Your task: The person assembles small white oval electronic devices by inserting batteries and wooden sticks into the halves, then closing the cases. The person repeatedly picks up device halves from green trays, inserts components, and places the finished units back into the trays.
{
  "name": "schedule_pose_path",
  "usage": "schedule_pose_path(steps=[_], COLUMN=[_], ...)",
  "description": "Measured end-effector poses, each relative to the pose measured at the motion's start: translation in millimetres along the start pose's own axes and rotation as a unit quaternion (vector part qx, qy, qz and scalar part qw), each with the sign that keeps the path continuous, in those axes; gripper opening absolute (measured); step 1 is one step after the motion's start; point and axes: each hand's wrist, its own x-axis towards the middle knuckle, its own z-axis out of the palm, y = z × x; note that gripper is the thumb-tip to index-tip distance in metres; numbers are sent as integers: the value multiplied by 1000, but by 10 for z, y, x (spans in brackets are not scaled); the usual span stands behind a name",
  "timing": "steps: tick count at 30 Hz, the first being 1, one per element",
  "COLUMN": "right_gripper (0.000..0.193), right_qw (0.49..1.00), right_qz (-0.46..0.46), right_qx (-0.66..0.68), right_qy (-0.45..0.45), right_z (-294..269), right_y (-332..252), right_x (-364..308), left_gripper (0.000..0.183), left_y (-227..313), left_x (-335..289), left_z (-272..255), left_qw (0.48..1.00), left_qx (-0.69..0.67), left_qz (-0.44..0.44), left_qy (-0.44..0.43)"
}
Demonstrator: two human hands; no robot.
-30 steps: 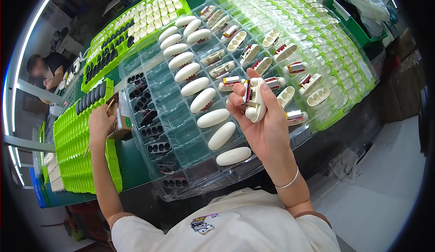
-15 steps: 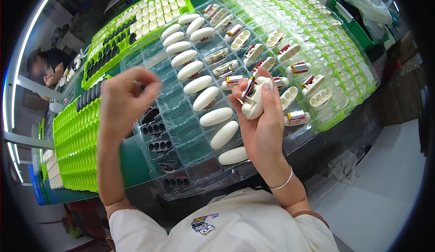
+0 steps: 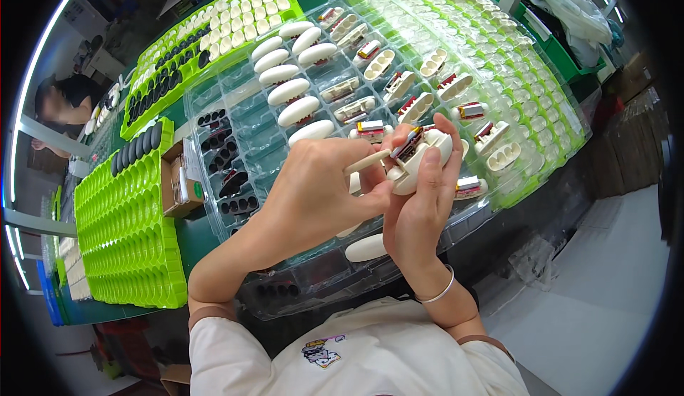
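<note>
Right hand [image 3: 420, 214]: I'm gripping a white oval shell [image 3: 436, 148], thumb pressing on it from the near side, fingers wrapping behind. Shell is sitting in my right palm, open side facing up and left, just above the clear tray [image 3: 256, 139]. A silvery battery-like part [image 3: 409, 142] with a yellow edge is showing at its opening, dark and red bits beside it.

Left hand [image 3: 310, 189]: I'm holding a slim cream stick [image 3: 370, 162] in closed fingers, its tip reaching the shell's opening; whether it's actually touching, I can't tell. My left thumb is resting at or very near the shell's lower left end. Both hands are meeting over the tray, left forearm covering part of it.

Around: white closed ovals [image 3: 288, 90] are lining the tray's middle, open shells with red and silver parts are lying to the right, black pieces [image 3: 239, 204] are lying along the left side. Green tray [image 3: 128, 232] is standing further left, black ovals [image 3: 135, 152] filling its far end; cardboard box [image 3: 171, 182] is sitting between the two trays. Another person [image 3: 65, 104] is sitting at far left.
</note>
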Motion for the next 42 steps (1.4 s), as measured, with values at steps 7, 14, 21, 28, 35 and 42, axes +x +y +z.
schedule_pose_path(steps=[7, 14, 21, 28, 35, 42], right_gripper=[31, 31, 32, 34, 34, 35], right_qw=[999, 994, 975, 971, 968, 969], right_qz=[11, 64, 114, 138, 139, 122], right_qx=[37, 81, 193, 192, 209, 214], right_qy=[-4, 18, -2, 10, 8, -3], right_z=[7, -6, -58, 10, 5, -17], right_y=[-15, 19, -46, -122, -139, -126], right_x=[8, 25, 73, 70, 77, 83], left_gripper=[10, 11, 19, 28, 30, 30], left_y=[17, -67, -117, -151, -152, -171], left_x=[-9, -34, -13, -7, -17, 5], left_z=[30, 147, 223, 252, 275, 306], left_qw=[998, 994, 992, 987, 982, 985], left_qx=[-53, -97, -30, 19, 59, 4], left_qz=[-34, -15, 93, 120, 142, 129], left_qy=[-3, 42, 74, 103, 110, 114])
